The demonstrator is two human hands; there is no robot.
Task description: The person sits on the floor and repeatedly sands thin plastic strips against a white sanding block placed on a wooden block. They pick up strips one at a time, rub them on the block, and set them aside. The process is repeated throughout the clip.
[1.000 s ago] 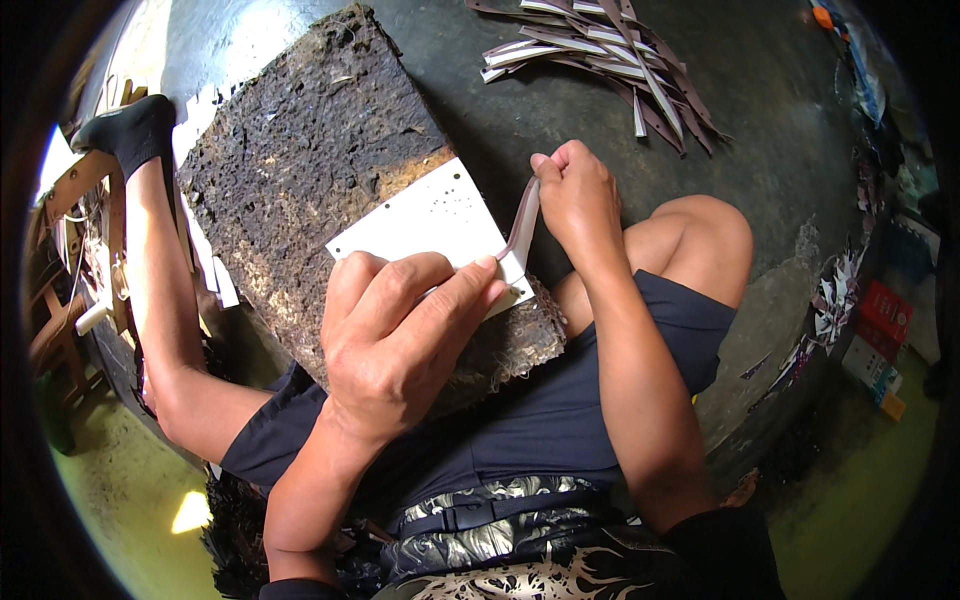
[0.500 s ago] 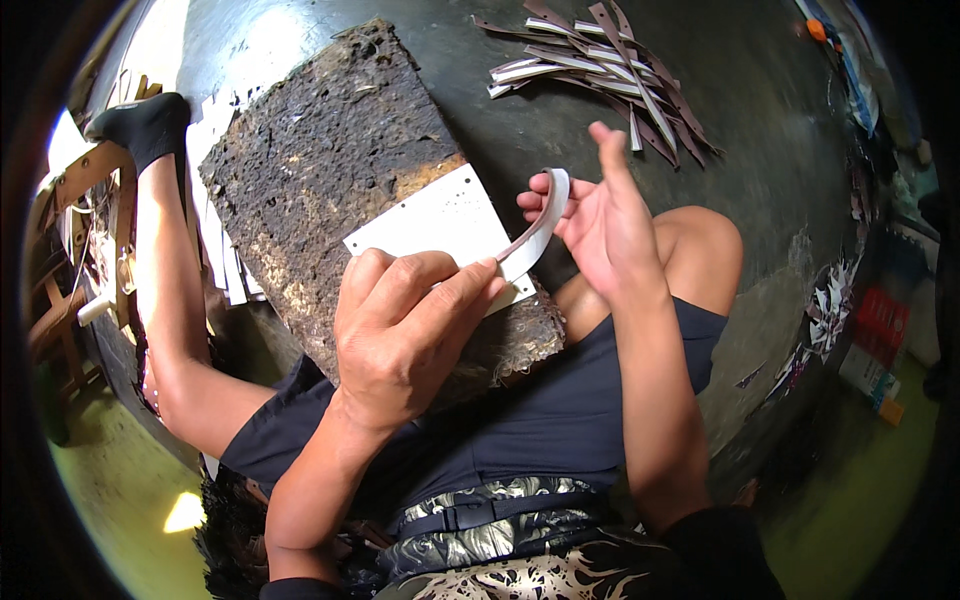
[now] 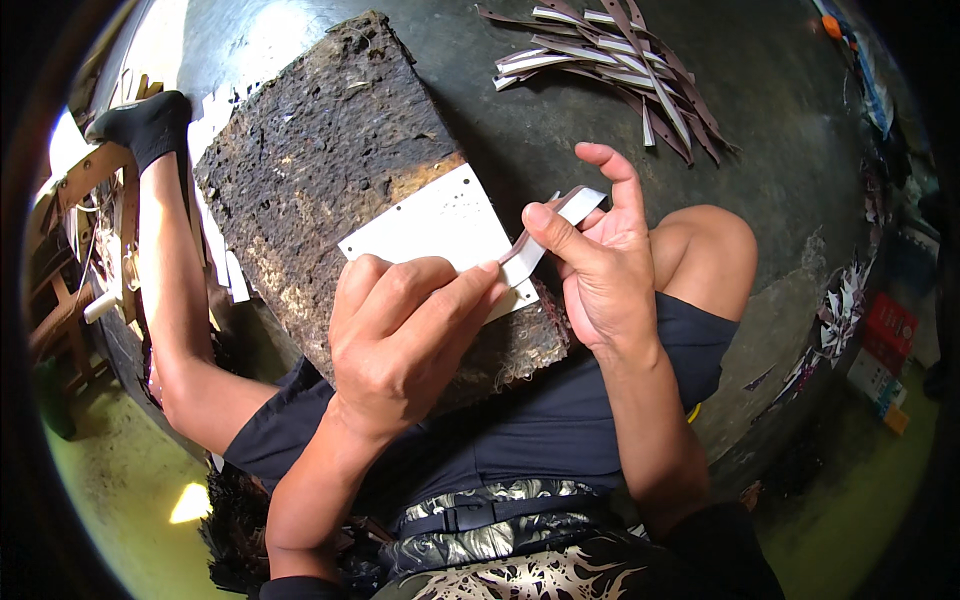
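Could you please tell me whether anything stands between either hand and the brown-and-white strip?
Nothing visible does. The left hand touches the narrow brown-and-white strip over the white rectangular sheet; the strip's upper part lies across the right hand, behind the thumb.

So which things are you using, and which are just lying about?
Being used:
brown-and-white strip, at the left fingers and right fingers
white board, by the left fingers
rough dark block, under the board
maybe the pile of similar strips

Apparently just lying about:
flat red thing, far right
white scraps near it
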